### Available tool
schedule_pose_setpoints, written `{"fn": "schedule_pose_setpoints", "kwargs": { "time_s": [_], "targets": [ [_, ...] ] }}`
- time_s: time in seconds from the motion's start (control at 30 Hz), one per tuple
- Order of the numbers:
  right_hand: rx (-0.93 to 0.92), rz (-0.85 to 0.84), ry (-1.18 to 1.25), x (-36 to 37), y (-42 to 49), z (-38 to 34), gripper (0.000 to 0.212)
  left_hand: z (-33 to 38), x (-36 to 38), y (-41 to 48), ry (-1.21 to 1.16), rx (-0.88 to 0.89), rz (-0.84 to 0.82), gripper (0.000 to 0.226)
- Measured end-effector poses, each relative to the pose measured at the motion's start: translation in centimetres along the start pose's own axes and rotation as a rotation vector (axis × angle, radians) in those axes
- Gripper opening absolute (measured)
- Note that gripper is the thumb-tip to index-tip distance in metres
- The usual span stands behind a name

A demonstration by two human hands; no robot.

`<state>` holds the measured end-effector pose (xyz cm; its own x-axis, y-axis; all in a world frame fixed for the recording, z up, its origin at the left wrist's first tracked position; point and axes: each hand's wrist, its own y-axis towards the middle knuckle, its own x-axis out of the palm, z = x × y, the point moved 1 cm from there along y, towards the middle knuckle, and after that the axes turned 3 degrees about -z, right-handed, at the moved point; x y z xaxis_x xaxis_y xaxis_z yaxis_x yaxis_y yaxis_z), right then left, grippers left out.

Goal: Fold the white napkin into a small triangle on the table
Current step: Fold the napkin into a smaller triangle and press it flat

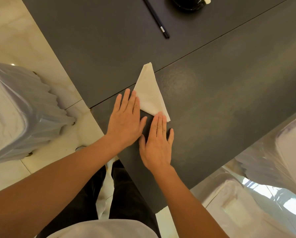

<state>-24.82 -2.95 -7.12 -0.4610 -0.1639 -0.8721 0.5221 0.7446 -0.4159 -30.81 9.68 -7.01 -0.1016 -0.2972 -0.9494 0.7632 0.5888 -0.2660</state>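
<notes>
Napkin [149, 95] lies folded into a narrow white triangle on the dark grey desk [212, 103], its sharp tip aimed toward twelve o'clock and just crossing a seam in the desk top, its wide end toward five o'clock. My left hand [126, 117] rests flat, palm down, at the napkin's eight o'clock side; its fingers [133, 102] are straight and held close together, the tips touching the cloth's lower left corner. My right hand [156, 143] also lies flat at six o'clock from the napkin, fingers [159, 120] pressed together with the tips on the near edge of the cloth, thumb out to the side. Neither hand pinches anything. The two hands sit just beside each other, thumbs nearly meeting. Well apart at twelve o'clock lie black chopsticks [158, 21], and at one o'clock the edge of a dark dish [186, 5] shows. A chair in a pleated white cover [20, 114] stands at nine o'clock, and another white-covered chair [284, 152] at four o'clock, both on pale marble floor [11, 31].
</notes>
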Motion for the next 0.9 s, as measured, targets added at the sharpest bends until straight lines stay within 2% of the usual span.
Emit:
{"fn": "schedule_pose_setpoints", "kwargs": {
  "time_s": [0.07,0.13,0.23,0.3,0.4,0.6,0.77,0.83,0.9],
  "targets": [
    [0.007,-0.019,0.012,-0.5,0.2,-0.1,0.072,1.3,-0.1,0.5,-0.009,0.209,0.045,0.058],
    [0.015,-0.019,-0.010,-1.2,0.3,0.1,0.072,1.4,0.0,1.3,-0.031,0.440,-0.014,0.054],
    [0.007,-0.015,-0.053,-2.1,0.6,0.3,0.080,-0.5,0.2,4.0,0.030,0.532,-0.088,0.055],
    [-0.004,-0.020,-0.073,-2.4,0.7,0.2,0.082,-1.6,0.3,5.7,0.076,0.482,-0.067,0.057],
    [-0.007,-0.029,-0.093,-2.7,0.7,0.1,0.082,-2.2,0.0,8.2,0.082,0.304,-0.030,0.064],
    [-0.024,-0.039,-0.099,-2.9,0.8,0.5,0.079,-1.1,-0.4,10.1,-0.081,-0.061,-0.033,0.074],
    [-0.029,-0.028,-0.051,-3.7,1.1,0.1,0.076,0.3,-0.9,9.5,-0.161,-0.270,-0.040,0.082],
    [-0.029,-0.012,0.002,-4.3,1.6,0.0,0.075,0.8,-1.2,7.9,-0.178,-0.325,-0.011,0.078],
    [0.003,-0.003,0.100,-5.3,2.2,0.1,0.074,1.2,-1.5,5.7,-0.226,-0.335,0.077,0.065]
  ]
}}
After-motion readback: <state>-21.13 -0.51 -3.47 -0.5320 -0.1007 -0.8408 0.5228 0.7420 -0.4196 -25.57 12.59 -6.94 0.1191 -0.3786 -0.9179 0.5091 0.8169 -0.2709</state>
